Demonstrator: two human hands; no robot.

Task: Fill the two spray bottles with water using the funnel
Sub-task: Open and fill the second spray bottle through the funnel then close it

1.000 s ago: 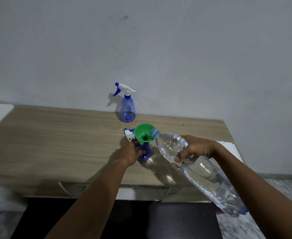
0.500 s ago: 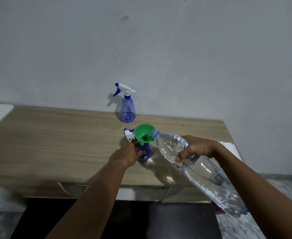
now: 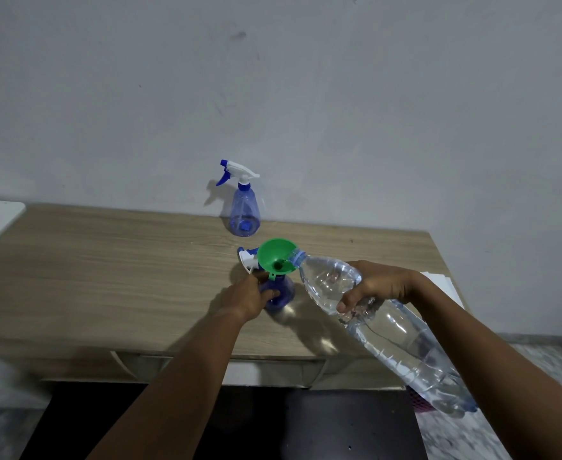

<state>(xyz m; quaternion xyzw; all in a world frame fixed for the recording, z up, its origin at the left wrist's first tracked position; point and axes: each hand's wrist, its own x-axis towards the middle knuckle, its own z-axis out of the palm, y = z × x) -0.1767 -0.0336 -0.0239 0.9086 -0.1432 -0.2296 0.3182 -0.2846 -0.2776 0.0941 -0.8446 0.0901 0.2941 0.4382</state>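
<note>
Water bottle (image 3: pixel 406 343) stays tipped at funnel (image 3: pixel 273 255) (right hand (image 3: pixel 382 287) unmoved).

Person's left hand (image 3: pixel 246 298) and right hand (image 3: pixel 379 283), shown with the left forearm (image 3: pixel 186 376) and right forearm (image 3: pixel 492 353). Both hands are bare, and both forearms are seen uncovered from the wrist to the near edge.
</note>
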